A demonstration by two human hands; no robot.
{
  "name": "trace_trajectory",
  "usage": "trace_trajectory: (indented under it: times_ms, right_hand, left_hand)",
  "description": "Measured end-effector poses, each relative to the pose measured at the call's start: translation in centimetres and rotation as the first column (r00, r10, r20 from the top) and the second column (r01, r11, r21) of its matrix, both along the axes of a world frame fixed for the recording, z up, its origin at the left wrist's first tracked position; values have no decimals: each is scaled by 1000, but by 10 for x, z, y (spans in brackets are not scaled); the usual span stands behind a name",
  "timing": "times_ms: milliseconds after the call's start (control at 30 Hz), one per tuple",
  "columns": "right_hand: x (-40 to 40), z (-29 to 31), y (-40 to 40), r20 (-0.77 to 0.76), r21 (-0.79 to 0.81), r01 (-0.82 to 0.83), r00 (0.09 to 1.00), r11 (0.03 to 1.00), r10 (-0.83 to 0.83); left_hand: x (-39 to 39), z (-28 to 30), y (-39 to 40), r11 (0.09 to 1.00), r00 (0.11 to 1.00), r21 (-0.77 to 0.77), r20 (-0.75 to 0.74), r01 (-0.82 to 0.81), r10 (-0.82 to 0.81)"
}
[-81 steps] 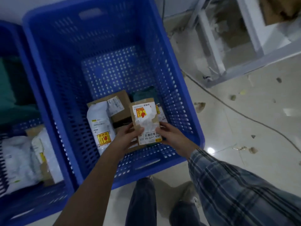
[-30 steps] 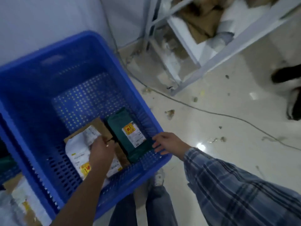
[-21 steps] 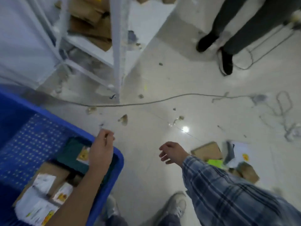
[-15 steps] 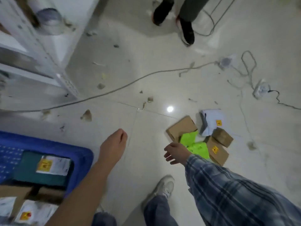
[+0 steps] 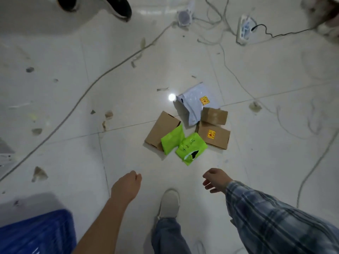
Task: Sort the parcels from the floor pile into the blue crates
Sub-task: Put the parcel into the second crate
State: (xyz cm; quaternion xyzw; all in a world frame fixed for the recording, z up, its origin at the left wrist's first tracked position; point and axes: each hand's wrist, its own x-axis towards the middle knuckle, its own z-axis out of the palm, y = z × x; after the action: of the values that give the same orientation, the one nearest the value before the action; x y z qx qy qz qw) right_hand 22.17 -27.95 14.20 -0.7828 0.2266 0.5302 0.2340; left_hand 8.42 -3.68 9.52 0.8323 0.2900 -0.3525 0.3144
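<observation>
Both hands hang empty above the pale tiled floor (image 5: 256,162). The left hand (image 5: 126,187), bare-armed, has its fingers loosely curled under with nothing in them; the right hand (image 5: 215,180), at the end of a blue plaid sleeve (image 5: 275,220), is relaxed with the fingers slightly apart and drooping.

The pile lies on the floor just ahead of both hands, a little nearer the right one. Closest is a bright green plastic mailer with handwriting on it (image 5: 191,148), torn at its near end, and touching it on the left-hand side a second, smaller green mailer (image 5: 171,139) that leans over a flat brown cardboard box (image 5: 161,129). Beyond the right hand sits a brown carton with a yellow sticker (image 5: 213,135), a small plain brown carton (image 5: 214,116) resting against its far edge, and behind those a pale grey plastic mailer bag (image 5: 192,105). A corner of the blue plastic crate (image 5: 36,233) shows behind and to the left of the left hand.

The green mailers look light, soft and slick; pinching a flat edge away from the tear seems safest, since the torn end could spill its contents. The cartons appear stiff and are probably best gripped across opposite sides. The grey bag looks limp and should sag if lifted by one corner.
</observation>
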Motion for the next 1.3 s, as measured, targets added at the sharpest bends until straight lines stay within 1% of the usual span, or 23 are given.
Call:
trace_trajectory:
  times_ms: [67, 167, 267, 367, 467, 567, 667, 733, 800, 900, 933, 1067, 1167, 1200, 1233, 1300]
  right_hand:
    - [6, -8, -9, -3, 22, 33, 999, 999, -33]
    - [13, -23, -15, -6, 36, 83, 997, 996, -83]
    - [18, -38, -14, -25, 56, 132, 991, 990, -131]
    - [19, -52, -11, -66, 56, 205, 977, 977, -202]
    - [30, -70, -4, -51, 85, 281, 959, 956, -277]
    - [52, -87, 4, -15, 105, 294, 956, 950, -294]
    - [64, -104, 13, -16, 144, 346, 938, 927, -347]
    - [72, -120, 18, -21, 155, 343, 939, 926, -344]
    - [79, -138, 21, -30, 151, 329, 944, 932, -328]
    - [87, -165, 26, -50, 152, 281, 960, 948, -276]
    - [90, -172, 28, -49, 148, 270, 963, 951, -266]
    - [99, -193, 36, -39, 155, 257, 967, 954, -254]
    - [103, -198, 39, -51, 156, 255, 967, 954, -250]
    - [103, -199, 40, -67, 152, 260, 965, 954, -252]
    - [103, -198, 40, -82, 147, 269, 962, 952, -259]
    - [106, -196, 43, -111, 135, 304, 951, 943, -290]
  left_hand:
    - [24, -4, -9, 1000, 1000, 4, -3, 19, -19]
    - [54, -14, -21, 996, 996, -10, -3, 87, -87]
    - [78, -29, -24, 991, 992, -43, -4, 125, -126]
    - [94, -48, -24, 986, 983, -33, -87, 162, -164]
    - [124, -72, -21, 987, 976, -15, -143, 161, -161]
    - [155, -95, -19, 992, 981, -11, -144, 126, -126]
    - [177, -117, -26, 993, 980, -22, -164, 113, -115]
    - [190, -136, -32, 996, 980, -40, -179, 79, -84]
    - [200, -153, -37, 994, 977, -61, -191, 87, -97]
    - [205, -177, -40, 993, 974, -12, -192, 117, -117]
    - [205, -184, -40, 992, 974, 1, -191, 122, -120]
    - [201, -210, -43, 990, 977, -43, -158, 137, -142]
    - [197, -212, -48, 990, 981, 21, -133, 143, -139]
    - [196, -212, -51, 994, 988, 4, -108, 112, -111]
    - [195, -209, -55, 997, 995, -45, -76, 62, -65]
    - [196, -199, -64, 982, 999, -186, 5, -35, 37]
